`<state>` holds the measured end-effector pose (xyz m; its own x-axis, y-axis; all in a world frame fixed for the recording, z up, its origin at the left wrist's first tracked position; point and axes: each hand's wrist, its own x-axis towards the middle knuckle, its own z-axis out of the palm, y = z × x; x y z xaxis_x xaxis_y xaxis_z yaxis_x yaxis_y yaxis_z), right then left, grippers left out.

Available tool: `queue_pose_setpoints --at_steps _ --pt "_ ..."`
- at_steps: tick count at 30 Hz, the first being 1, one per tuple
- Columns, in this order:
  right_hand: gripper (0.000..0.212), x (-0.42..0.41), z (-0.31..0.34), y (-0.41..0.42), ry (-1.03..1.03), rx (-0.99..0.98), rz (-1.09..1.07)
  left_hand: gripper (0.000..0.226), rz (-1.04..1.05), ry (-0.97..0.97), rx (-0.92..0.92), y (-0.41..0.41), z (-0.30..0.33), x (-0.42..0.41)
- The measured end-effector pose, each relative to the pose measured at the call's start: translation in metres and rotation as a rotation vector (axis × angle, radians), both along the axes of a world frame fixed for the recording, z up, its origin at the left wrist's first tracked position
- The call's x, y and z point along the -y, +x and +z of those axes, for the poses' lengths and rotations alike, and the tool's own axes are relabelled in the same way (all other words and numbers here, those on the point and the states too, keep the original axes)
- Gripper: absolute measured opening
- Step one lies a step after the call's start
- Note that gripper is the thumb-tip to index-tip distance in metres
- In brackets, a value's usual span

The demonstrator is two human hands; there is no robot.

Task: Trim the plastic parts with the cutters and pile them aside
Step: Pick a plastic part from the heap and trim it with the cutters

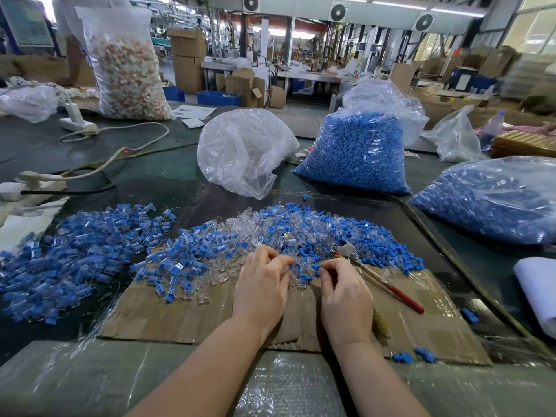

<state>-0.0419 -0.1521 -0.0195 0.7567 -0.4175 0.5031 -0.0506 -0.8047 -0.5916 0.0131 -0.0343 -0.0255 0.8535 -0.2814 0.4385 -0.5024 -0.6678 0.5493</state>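
A wide heap of blue and clear plastic parts (pixel 270 233) lies across a cardboard sheet (pixel 186 314). A second pile of assembled blue-and-clear parts (pixel 78 251) spreads to the left. My left hand (pixel 261 284) is at the heap's near edge, fingers curled and pinching a small clear part. My right hand (pixel 343 290) is beside it, fingertips pinching a small blue part (pixel 316 267). The cutters (pixel 376 272), with red handles, lie on the cardboard just right of my right hand, untouched.
Two clear bags of blue parts (pixel 355 158) (pixel 493 203) stand at the back right. A crumpled clear bag (pixel 243 152) sits behind the heap. A white power strip and cables (pixel 45 179) lie at the left. Several loose blue parts (pixel 415 356) rest near the cardboard's front right.
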Motion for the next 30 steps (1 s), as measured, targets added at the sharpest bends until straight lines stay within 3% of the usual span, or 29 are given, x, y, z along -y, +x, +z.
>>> queue_pose_setpoints --at_steps 4,9,15,19,24,30 --pt "0.005 0.001 0.000 0.000 0.005 -0.023 0.003 0.029 0.108 -0.042 -0.043 0.012 0.009 0.006" --pt "0.006 0.002 0.000 0.000 0.014 -0.047 0.014 0.020 0.100 0.028 -0.100 0.022 0.015 0.009" --pt "0.005 0.001 0.000 0.000 -0.003 -0.045 0.016 0.004 0.068 -0.062 -0.112 0.016 0.013 0.011" --pt "0.005 0.001 0.001 0.000 -0.015 -0.043 0.028 0.006 -0.003 -0.035 -0.072 0.009 0.011 0.009" --pt "0.006 0.001 0.001 -0.001 -0.023 -0.032 0.034 0.026 -0.100 0.098 -0.082 0.005 0.008 0.008" --pt "0.006 0.001 0.001 -0.001 -0.029 -0.025 0.033 0.029 -0.131 0.159 -0.002 0.002 0.007 0.008"
